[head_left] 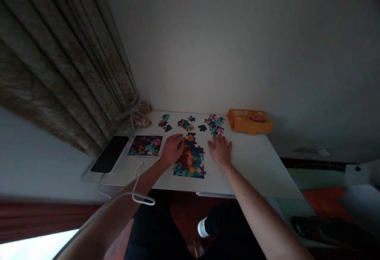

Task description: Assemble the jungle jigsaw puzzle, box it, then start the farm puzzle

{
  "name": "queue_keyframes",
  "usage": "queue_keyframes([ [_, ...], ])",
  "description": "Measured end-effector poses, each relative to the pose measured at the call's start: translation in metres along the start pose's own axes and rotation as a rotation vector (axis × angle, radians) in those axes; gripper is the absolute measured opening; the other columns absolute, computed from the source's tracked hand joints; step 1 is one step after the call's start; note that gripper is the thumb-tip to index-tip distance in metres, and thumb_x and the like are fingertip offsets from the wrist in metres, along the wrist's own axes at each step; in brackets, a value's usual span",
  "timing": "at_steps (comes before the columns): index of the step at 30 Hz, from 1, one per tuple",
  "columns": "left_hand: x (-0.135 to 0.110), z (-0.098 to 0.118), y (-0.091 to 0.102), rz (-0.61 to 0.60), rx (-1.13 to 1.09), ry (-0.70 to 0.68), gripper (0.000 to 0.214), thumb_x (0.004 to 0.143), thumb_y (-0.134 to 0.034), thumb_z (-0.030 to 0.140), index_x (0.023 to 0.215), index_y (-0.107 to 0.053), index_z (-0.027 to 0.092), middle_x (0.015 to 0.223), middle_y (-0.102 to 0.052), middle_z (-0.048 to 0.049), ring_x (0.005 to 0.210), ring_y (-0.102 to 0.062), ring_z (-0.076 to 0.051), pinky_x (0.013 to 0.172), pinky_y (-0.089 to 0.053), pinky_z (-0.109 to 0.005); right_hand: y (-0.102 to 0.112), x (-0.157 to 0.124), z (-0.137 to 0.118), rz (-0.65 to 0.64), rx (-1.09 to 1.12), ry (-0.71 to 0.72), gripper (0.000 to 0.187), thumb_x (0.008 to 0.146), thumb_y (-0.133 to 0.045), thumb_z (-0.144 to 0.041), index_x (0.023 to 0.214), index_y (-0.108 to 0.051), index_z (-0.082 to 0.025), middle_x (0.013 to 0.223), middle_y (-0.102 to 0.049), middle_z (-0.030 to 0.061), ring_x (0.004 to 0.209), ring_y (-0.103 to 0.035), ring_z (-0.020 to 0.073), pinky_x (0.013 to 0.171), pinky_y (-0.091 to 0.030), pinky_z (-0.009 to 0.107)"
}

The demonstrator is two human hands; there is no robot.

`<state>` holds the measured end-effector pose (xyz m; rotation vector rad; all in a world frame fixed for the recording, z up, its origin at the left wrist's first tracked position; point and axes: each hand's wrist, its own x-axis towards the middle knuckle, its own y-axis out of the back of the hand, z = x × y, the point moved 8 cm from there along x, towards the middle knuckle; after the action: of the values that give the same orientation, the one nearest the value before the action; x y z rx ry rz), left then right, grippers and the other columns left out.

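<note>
Left hand (172, 149) is curled at the upper-left edge of a part-assembled jigsaw puzzle (190, 161), lower centre of the table (252, 165); any held piece is hidden. Right hand (220, 151) is laid flat, fingers spread, just beside it. Joints could be parted if the puzzle is brushed or pressed.

Loose jigsaw pieces (215, 124) — printed detail too small to tell

A partly assembled cardboard jigsaw puzzle (190, 159) lies near the worktop's (252, 161) front edge, with a flat rectangular picture card (145, 146) to its left and a flat glass-fronted smartphone (109, 154) at the left edge. Loose cardboard puzzle pieces (214, 124) and a rectangular cardboard box (249, 120) lie along the back edge, the box rightmost.
</note>
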<state>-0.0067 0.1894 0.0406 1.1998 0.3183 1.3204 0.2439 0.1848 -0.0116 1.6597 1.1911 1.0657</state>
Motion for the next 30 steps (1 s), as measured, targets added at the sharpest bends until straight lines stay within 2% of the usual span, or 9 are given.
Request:
queue_keyframes([
  [4,0.045,-0.038,-0.009,-0.091,0.132,0.151,0.037,0.096,-0.050,0.022,0.126,-0.069,0.018,0.137,-0.067,-0.0103,0.127,-0.062,-0.025,0.117,-0.046,-0.041,0.003,-0.001,-0.001,0.039,0.048,0.025,0.048,0.104,-0.043,-0.042,0.142,-0.058,-0.016,0.151,-0.054,0.0211,0.141,-0.045,0.0367,0.119,-0.022,0.067],
  [7,0.066,-0.040,-0.031,-0.222,0.177,0.118,0.039,0.099,-0.048,0.025,0.132,-0.067,0.017,0.141,-0.065,-0.0116,0.130,-0.061,-0.025,0.117,-0.044,-0.040,0.003,-0.001,-0.001,0.052,0.069,0.030,0.047,0.103,-0.044,-0.041,0.141,-0.058,-0.017,0.150,-0.056,0.0202,0.140,-0.044,0.0364,0.119,-0.021,0.068],
  [10,0.076,-0.031,-0.054,-0.322,0.228,0.030,0.040,0.104,-0.044,0.031,0.137,-0.064,0.023,0.152,-0.058,-0.0105,0.140,-0.054,-0.027,0.122,-0.037,-0.050,0.001,-0.001,0.000,0.044,0.066,0.022,0.046,0.103,-0.045,-0.041,0.139,-0.059,-0.016,0.152,-0.055,0.0201,0.142,-0.043,0.0372,0.120,-0.020,0.068],
  [13,0.081,-0.033,-0.067,-0.360,0.272,0.020,0.042,0.106,-0.042,0.036,0.142,-0.060,0.026,0.158,-0.052,-0.0113,0.146,-0.048,-0.031,0.123,-0.028,-0.064,0.001,0.000,-0.001,0.037,0.063,0.023,0.049,0.103,-0.044,-0.042,0.140,-0.057,-0.014,0.150,-0.055,0.0220,0.142,-0.043,0.0387,0.119,-0.020,0.068],
  [18,0.086,-0.060,-0.062,-0.322,0.319,0.099,0.046,0.106,-0.039,0.040,0.148,-0.055,0.029,0.159,-0.050,-0.0136,0.146,-0.046,-0.033,0.122,-0.023,-0.069,0.002,0.000,-0.001,0.027,0.067,0.010,0.050,0.103,-0.043,-0.042,0.143,-0.056,-0.016,0.150,-0.056,0.0217,0.142,-0.044,0.0393,0.118,-0.020,0.070],
  [24,0.091,-0.083,-0.048,-0.243,0.384,0.192,0.048,0.105,-0.041,0.043,0.145,-0.058,0.025,0.154,-0.054,-0.0184,0.144,-0.048,-0.036,0.122,-0.022,-0.070,0.003,0.000,-0.002,0.060,0.067,0.024,0.050,0.103,-0.044,-0.044,0.145,-0.055,-0.020,0.152,-0.054,0.0196,0.141,-0.044,0.0393,0.118,-0.020,0.070],
  [26,0.091,-0.078,-0.051,-0.266,0.379,0.138,0.048,0.105,-0.041,0.044,0.147,-0.057,0.025,0.158,-0.050,-0.0165,0.147,-0.045,-0.034,0.124,-0.021,-0.067,0.002,0.000,-0.001,0.053,0.062,0.017,0.051,0.103,-0.044,-0.043,0.147,-0.054,-0.019,0.153,-0.053,0.0203,0.142,-0.044,0.0398,0.119,-0.020,0.070],
  [30,0.086,-0.061,-0.065,-0.377,0.326,-0.057,0.046,0.106,-0.039,0.041,0.147,-0.056,0.030,0.162,-0.048,-0.0079,0.149,-0.044,-0.028,0.129,-0.013,-0.061,0.001,-0.001,-0.002,0.043,0.053,0.020,0.052,0.103,-0.045,-0.043,0.148,-0.053,-0.019,0.155,-0.052,0.0199,0.143,-0.043,0.0401,0.118,-0.021,0.070],
])
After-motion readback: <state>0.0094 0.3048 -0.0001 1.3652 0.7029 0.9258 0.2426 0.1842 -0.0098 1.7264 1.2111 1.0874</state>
